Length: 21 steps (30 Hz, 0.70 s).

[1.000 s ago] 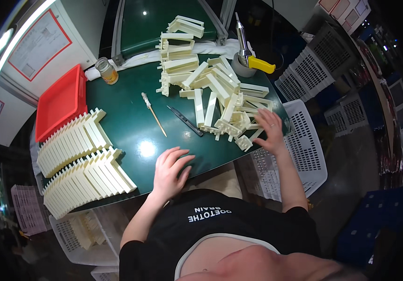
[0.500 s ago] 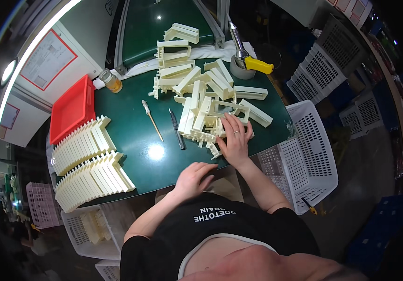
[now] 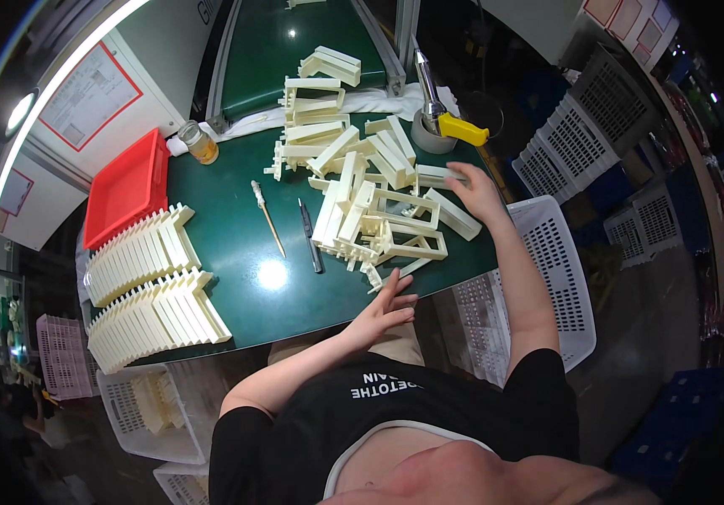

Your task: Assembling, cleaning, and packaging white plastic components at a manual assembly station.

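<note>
Over the right end of a long cream plastic part (image 3: pixel 434 175) is my right hand (image 3: pixel 478 195), its slightly blurred fingers curved and apart. Whether it touches that part I cannot tell. My left hand (image 3: pixel 379 318) hovers at the table's front edge, fingers spread and holding nothing. Its fingertips are close to a small toothed end of a cream part (image 3: pixel 373 278). Between the hands lies a loose pile of cream plastic frames (image 3: pixel 347 200), and a rectangular frame (image 3: pixel 419 244) rests at its near right side.
Two neat rows of cream parts (image 3: pixel 156 318) stand left, beside a red tray (image 3: pixel 126 189). A black pen-like tool (image 3: pixel 310 237), a wooden stick (image 3: pixel 271 220) and a glass jar (image 3: pixel 199 143) are on the green table. A yellow-handled tool (image 3: pixel 461 129) stands back right; a white basket (image 3: pixel 559 278) sits below.
My right hand has left the near frames and moved right and away to the long part. My left hand has moved slightly right, its fingers now spread. The view has shifted a little.
</note>
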Motion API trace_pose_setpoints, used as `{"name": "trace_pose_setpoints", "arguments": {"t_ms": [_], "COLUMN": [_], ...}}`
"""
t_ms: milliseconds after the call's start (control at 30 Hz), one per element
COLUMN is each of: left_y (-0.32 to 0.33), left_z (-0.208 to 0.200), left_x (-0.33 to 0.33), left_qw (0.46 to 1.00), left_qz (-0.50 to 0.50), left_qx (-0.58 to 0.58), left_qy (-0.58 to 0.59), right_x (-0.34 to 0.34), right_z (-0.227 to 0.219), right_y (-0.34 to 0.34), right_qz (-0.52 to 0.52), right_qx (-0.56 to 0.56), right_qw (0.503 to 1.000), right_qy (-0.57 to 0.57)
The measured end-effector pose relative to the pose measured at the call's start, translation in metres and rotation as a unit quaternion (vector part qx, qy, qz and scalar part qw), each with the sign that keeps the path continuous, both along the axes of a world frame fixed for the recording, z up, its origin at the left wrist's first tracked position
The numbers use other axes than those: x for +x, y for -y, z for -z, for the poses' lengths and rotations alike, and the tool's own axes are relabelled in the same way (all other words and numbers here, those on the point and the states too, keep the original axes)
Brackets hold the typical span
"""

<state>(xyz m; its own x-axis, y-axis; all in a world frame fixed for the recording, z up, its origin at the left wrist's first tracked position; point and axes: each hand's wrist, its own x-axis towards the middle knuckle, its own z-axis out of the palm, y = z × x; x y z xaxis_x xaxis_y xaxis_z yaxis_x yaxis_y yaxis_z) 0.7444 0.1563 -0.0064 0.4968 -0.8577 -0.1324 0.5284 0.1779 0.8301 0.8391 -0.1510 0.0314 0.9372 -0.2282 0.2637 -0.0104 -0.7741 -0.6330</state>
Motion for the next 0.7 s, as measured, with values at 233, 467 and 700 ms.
{"name": "trace_pose_setpoints", "arguments": {"t_ms": [233, 467, 700], "left_y": [-0.026, -0.033, -0.046], "left_z": [-0.01, -0.004, -0.01], "left_x": [-0.003, -0.004, -0.007], "left_qw": [0.994, 0.992, 0.987], "left_qz": [-0.04, -0.104, -0.157], "left_qx": [0.055, 0.028, 0.028], "left_qy": [0.081, 0.059, 0.018], "right_x": [-0.041, -0.045, -0.071], "right_z": [0.014, 0.023, -0.017], "right_y": [-0.038, -0.073, -0.094], "right_qz": [-0.037, -0.096, -0.134], "right_qx": [0.191, 0.392, 0.07], "right_qw": [0.98, 0.912, 0.988], "right_qy": [-0.045, -0.071, 0.026]}}
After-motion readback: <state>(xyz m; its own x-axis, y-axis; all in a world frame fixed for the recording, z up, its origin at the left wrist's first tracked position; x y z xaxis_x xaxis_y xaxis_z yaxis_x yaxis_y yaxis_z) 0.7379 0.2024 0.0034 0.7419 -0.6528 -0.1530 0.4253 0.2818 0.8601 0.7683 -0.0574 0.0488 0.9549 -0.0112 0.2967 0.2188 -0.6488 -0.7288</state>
